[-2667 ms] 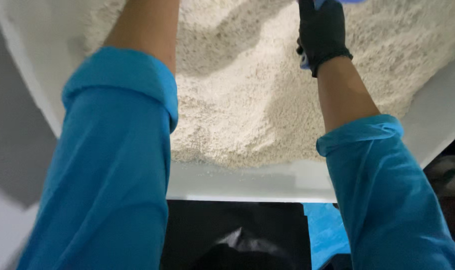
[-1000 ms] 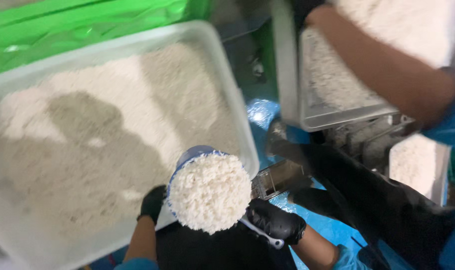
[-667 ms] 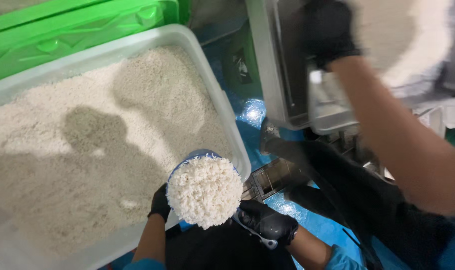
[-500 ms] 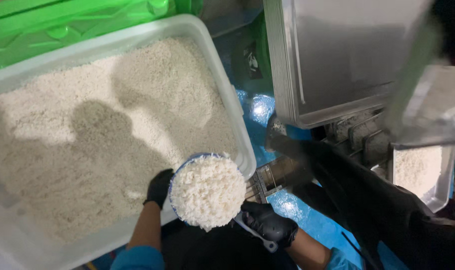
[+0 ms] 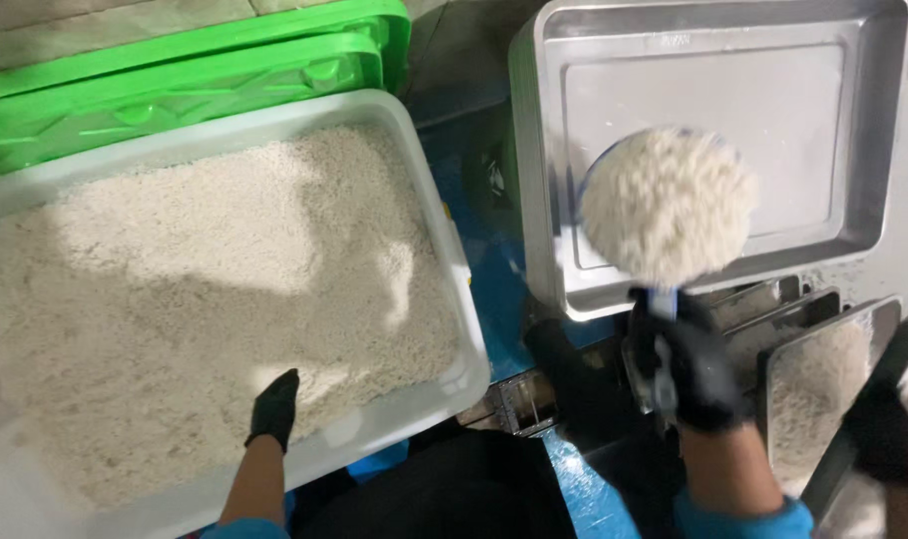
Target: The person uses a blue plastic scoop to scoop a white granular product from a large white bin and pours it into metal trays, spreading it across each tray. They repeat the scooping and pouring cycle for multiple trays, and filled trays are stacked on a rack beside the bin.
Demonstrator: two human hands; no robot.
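Note:
My right hand (image 5: 685, 364), in a black glove, grips the handle of a blue scoop (image 5: 669, 205) heaped with white rice. The scoop hangs over an empty metal tray (image 5: 863, 130) at the upper right. My left hand (image 5: 272, 407), also gloved in black, rests on the near rim of a large white tub (image 5: 444, 289) full of white rice (image 5: 195, 289). Its fingers lie flat and hold nothing.
A green plastic crate (image 5: 175, 70) lies behind the white tub. At the lower right a smaller metal tray (image 5: 823, 389) holds rice, and another person's gloved hand (image 5: 888, 439) is beside it. Blue flooring shows between the tub and the trays.
My right hand has carried the heaped scoop from the tub's near edge rightward over the empty metal tray. The left hand has let go of the scoop and rests on the tub rim.

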